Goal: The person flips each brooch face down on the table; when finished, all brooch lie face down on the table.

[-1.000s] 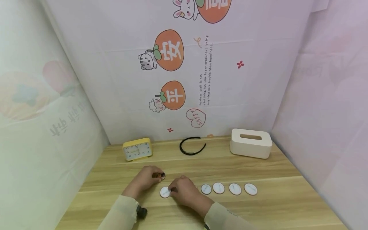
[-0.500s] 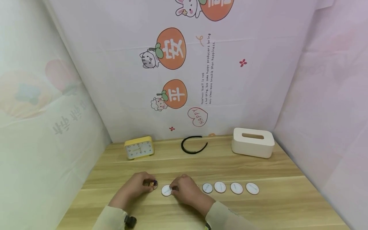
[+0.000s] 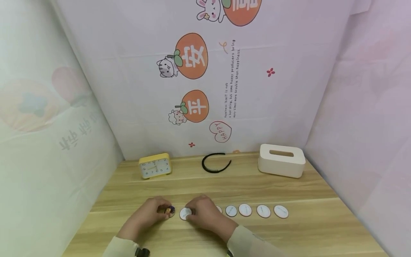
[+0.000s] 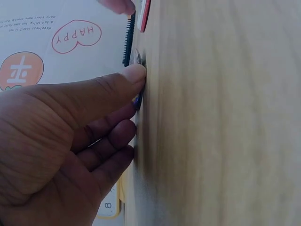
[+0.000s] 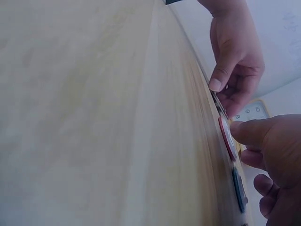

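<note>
My left hand (image 3: 147, 214) pinches a round badge (image 3: 171, 211) with a dark and orange picture, low at the left end of a row. In the left wrist view my thumb (image 4: 134, 74) lies over this thin badge (image 4: 136, 56), hiding much of it. Just to its right, my right hand (image 3: 205, 213) holds the edge of a white-faced round badge (image 3: 184, 214) between thumb and finger. Its red rim shows in the right wrist view, where a blue-green-rimmed badge (image 5: 240, 188) lies beside it. Another white badge (image 3: 219, 209) is partly hidden behind my right hand.
Several white-faced badges, among them a small one (image 3: 231, 211) and the rightmost one (image 3: 281, 211), continue the row on the wooden table (image 3: 289, 235). Behind stand a yellow clock (image 3: 155, 166) and a white tissue box (image 3: 282, 164), with a black headband (image 3: 212, 170) between them.
My left hand has moved left and toward me with the picture badge, bringing it level with the row. My right hand stays at the white badge, with only a slight shift of its fingers.
</note>
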A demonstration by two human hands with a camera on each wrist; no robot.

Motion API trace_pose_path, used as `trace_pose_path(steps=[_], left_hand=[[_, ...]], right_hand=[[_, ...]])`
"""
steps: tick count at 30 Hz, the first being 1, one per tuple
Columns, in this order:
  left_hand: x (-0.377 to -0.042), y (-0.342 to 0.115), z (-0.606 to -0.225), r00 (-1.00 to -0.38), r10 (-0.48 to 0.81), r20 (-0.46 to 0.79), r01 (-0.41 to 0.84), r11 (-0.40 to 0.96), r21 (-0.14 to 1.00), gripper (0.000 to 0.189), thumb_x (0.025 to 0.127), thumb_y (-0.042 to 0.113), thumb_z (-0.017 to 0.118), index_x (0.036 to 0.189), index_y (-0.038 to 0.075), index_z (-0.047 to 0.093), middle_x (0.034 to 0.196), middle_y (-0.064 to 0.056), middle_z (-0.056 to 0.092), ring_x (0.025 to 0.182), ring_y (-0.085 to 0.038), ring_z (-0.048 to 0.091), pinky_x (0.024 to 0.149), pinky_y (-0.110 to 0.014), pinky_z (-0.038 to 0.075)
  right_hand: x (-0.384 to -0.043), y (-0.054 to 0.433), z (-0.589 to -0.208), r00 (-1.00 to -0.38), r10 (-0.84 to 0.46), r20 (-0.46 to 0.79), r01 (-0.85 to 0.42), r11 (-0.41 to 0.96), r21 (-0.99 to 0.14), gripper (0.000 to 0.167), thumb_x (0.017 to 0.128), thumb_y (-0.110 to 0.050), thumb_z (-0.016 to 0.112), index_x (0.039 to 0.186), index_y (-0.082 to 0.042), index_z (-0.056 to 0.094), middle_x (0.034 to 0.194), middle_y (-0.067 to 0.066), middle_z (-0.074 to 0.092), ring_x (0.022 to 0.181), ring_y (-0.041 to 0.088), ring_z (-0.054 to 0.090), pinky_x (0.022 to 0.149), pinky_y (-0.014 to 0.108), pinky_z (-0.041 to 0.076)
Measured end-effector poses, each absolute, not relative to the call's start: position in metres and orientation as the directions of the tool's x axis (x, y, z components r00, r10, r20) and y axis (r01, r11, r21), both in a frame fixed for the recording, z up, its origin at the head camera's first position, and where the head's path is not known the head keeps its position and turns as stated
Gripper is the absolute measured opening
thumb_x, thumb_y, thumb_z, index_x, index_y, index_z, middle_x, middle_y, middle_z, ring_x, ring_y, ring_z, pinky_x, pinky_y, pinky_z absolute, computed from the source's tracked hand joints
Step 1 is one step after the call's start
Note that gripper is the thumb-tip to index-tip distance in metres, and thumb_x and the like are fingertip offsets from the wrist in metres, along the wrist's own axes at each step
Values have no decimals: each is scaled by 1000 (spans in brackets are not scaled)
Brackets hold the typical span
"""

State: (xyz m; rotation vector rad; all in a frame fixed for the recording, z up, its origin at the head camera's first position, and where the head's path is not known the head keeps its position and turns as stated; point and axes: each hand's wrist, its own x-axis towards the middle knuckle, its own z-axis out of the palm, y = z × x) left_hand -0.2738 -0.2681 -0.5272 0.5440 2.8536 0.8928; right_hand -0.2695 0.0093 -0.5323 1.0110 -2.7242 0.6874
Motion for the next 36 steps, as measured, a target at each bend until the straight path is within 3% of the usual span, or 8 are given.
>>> trace_pose_path(steps=[9,17,25,36], left_hand=[[-273,-268,-527,-927,375,15,320,770,551,34,88,18,90,120,18,80,123,5,76,118,-23,71,108,-57,56],[-272,-266,-526,-925,379,-6,300,743,598,28,88,18,90,114,24,82,122,7,76,122,-26,70,111,-60,54],[-271,-269,-524,-911,411,7,331,724,605,18,89,19,90,103,28,82,108,18,77,108,-13,72,103,-49,59],[-271,-269,-522,-886,464,17,390,726,567,20,90,19,90,107,27,84,112,15,77,110,-15,73,102,-47,60]], right_hand=[[-271,-15,-526,-773,-597,216,-630,681,-373,36,94,-33,88,127,-21,82,125,-13,80,109,9,65,103,28,53],[-270,-31,-530,-784,-591,191,-613,685,-394,34,91,-27,91,123,-23,83,118,-15,81,94,4,58,88,22,51],[-269,-36,-533,-775,-592,222,-625,664,-410,28,93,-24,89,120,-22,84,114,-17,82,92,2,56,85,21,49],[-272,-38,-537,-764,-592,255,-644,681,-348,20,97,-28,86,116,-25,85,110,-18,82,93,3,59,88,23,52]])
